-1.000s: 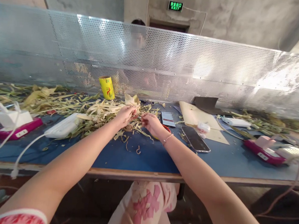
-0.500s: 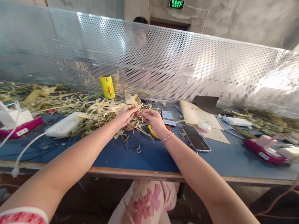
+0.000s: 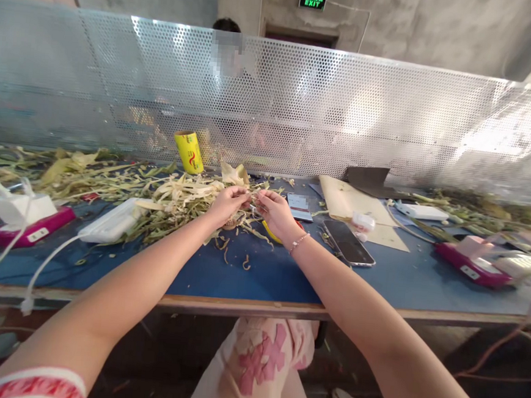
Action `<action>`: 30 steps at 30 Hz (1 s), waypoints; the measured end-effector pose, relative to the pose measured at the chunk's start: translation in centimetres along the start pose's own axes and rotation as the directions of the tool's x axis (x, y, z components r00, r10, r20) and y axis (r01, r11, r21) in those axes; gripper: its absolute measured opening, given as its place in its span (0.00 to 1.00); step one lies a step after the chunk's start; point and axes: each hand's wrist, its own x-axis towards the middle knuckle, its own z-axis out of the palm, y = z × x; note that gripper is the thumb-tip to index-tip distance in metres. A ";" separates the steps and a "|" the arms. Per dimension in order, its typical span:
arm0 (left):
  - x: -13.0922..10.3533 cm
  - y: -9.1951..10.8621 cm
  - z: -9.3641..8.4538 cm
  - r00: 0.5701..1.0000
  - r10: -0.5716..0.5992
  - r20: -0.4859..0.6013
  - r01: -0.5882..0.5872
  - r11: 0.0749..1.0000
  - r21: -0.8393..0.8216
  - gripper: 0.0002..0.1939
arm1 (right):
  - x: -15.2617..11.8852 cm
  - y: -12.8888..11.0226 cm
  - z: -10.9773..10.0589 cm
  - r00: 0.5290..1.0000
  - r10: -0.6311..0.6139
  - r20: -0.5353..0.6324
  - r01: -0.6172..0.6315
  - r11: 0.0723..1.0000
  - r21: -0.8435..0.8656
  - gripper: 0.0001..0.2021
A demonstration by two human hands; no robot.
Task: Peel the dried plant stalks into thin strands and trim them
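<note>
Husk strip (image 3: 250,203), pinched by two hands, one phone (image 3: 348,242)

Blue surface (image 3: 259,278) is pretty cluttered: husk strips (image 3: 110,181) across the left, yellow roll (image 3: 189,152) up top, phone (image 3: 348,242) right of center, pink boxes (image 3: 472,264) at both edges.

The left hand (image 3: 226,203) and right hand (image 3: 273,212) draw closer together over the pale dried husk strips (image 3: 178,195); fingertips now nearly touch.
</note>
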 end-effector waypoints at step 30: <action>-1.4 1.4 1.2 0.993 -0.045 0.108 0.050 0.998 -0.042 0.11 | 0.1 -0.3 0.1 1.000 0.007 -0.011 -0.008 0.989 -0.145 0.13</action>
